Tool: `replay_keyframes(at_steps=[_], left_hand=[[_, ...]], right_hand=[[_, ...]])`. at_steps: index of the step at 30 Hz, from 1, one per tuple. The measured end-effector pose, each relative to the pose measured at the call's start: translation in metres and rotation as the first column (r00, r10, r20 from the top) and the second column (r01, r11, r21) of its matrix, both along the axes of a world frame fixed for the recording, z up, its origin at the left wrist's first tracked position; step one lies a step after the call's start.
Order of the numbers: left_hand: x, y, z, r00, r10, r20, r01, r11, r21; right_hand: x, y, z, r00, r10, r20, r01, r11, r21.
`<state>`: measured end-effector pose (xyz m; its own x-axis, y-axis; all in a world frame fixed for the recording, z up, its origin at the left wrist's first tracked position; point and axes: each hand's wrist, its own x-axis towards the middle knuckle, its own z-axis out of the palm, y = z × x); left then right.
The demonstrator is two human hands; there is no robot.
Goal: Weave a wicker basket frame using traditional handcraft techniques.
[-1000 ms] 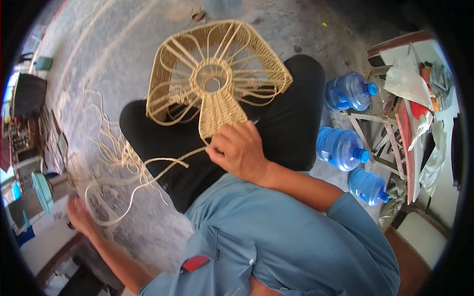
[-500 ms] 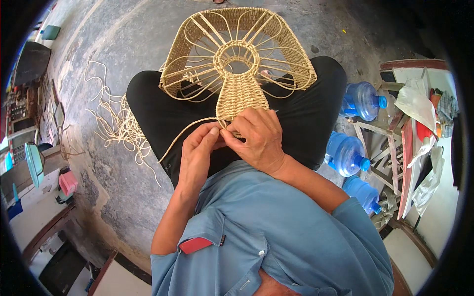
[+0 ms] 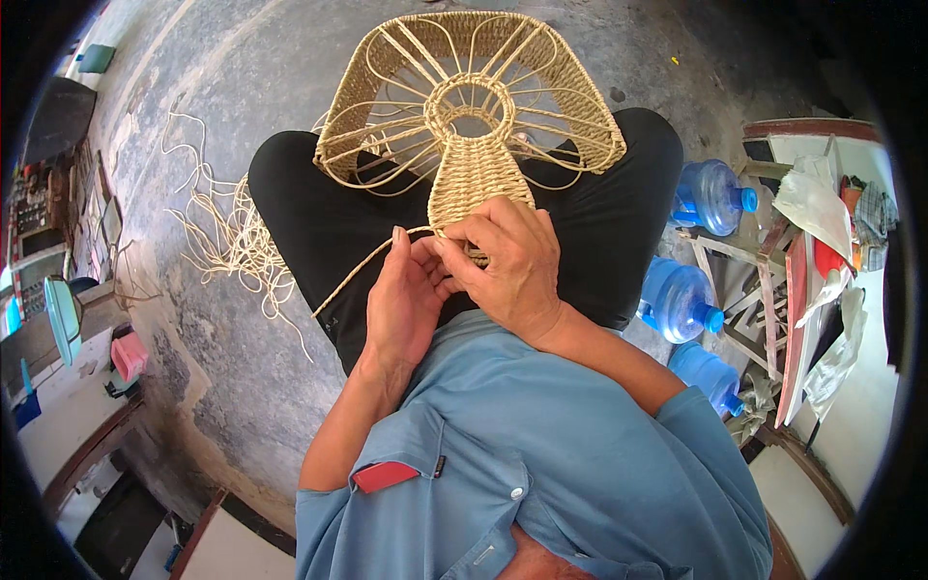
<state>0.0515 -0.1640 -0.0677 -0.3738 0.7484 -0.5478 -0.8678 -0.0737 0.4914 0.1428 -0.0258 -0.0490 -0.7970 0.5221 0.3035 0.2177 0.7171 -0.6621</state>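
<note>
A woven straw-coloured basket frame (image 3: 471,179) rests across my lap, its tapered woven neck pointing toward me. Around a ring in its middle, looped spokes fan out to a woven rim. My right hand (image 3: 512,266) is closed over the near end of the neck, thumb and forefinger pinched by the cord there. Just left of it, my left hand (image 3: 406,302) shows its palm, the thumb raised away from the fingers. Its fingertips reach the right hand and are partly hidden. A twisted cord (image 3: 353,274) runs from the neck behind the left thumb and down over my left thigh.
A loose heap of the same cord (image 3: 237,232) lies on the concrete floor to the left. Several blue water jugs (image 3: 681,298) stand on the right beside a wooden frame (image 3: 754,251). A pink container (image 3: 129,356) sits at the far left.
My left thumb has lifted away from the fingers and the left hand has opened a little. The basket frame and right hand have shifted slightly to the right.
</note>
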Motion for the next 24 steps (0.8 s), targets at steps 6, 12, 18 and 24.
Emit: replay_keyframes(at_steps=[6,12,18,24], left_hand=[[0.004,-0.009,0.013,0.912,-0.082,-0.401,0.005,0.982,-0.19],[0.006,0.003,0.027,0.167,-0.296,-0.941,-0.227,0.917,-0.329],[-0.008,0.015,0.036,-0.272,-0.348,-0.897,-0.185,0.934,-0.306],[-0.019,0.022,0.044,-0.21,-0.422,-0.882,-0.02,0.904,-0.428]], right_hand=[[0.003,0.001,0.003,0.999,0.034,-0.017,-0.035,0.993,-0.114],[0.018,0.02,0.014,0.981,0.193,-0.007,-0.187,0.945,-0.268],[0.049,0.053,0.017,0.989,0.123,-0.083,-0.147,0.747,-0.649],[0.068,0.094,0.012,0.989,-0.066,-0.136,-0.085,0.5,-0.862]])
